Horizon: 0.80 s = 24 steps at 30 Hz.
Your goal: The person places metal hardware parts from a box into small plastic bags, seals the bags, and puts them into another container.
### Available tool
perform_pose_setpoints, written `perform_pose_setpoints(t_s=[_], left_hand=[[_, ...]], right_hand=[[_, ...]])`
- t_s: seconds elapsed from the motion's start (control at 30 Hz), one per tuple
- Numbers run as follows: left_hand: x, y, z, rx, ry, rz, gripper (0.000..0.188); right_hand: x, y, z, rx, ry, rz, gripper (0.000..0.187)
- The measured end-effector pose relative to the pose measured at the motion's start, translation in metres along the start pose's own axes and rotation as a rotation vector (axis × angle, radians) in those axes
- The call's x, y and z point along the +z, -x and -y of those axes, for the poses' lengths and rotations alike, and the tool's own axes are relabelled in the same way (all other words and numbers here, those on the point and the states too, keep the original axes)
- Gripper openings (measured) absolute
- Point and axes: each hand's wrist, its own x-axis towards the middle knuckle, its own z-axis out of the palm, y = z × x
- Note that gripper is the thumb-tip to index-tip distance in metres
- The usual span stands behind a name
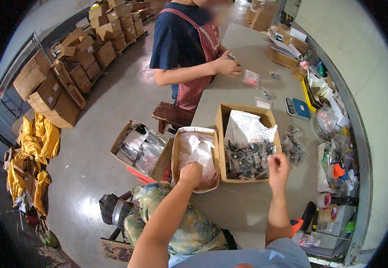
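My left hand (191,173) is closed over the near part of a small open carton (175,165) that holds clear plastic bags (199,152). Its fingertips face away, so what they grip is hidden. At the near right corner of a larger cardboard box (221,147), my right hand (279,166) is raised with thumb and fingers pinched together; anything between them is too small to make out. Small bags of black parts (243,161) fill that box, with a handwritten paper sheet (247,128) lying on top. Beside it are more bags of dark parts (293,145).
Left of the small carton, another carton (162,172) holds filled plastic bags. Across the table, a co-worker's hands (228,65) hold a small item near a bag with pink contents (251,78). A blue scale (300,108) and tape rolls (328,214) sit along the right side.
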Motion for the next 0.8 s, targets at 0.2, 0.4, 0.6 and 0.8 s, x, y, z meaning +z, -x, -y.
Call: perform_pose_setpoints(t_s=[0.2,0.4,0.6,0.8], left_hand=[[-0.046,0.012,-0.011,-0.050,0.134,-0.022,0.025],[-0.064,0.022,-0.013,0.061,0.182,-0.024,0.030],[-0.072,0.046,-0.017,0.228,0.546,-0.218,0.020],[-0.061,0.036,0.005,0.181,1.164,-0.064,0.014]], right_hand=[[0.047,0.036,0.030,-0.004,-0.012,0.368,0.012],[0.084,0.039,0.053,-0.278,0.085,0.556,0.026],[0.105,0.035,0.051,-0.174,0.129,0.812,0.027],[0.097,0.033,0.018,0.083,-0.156,0.370,0.013]])
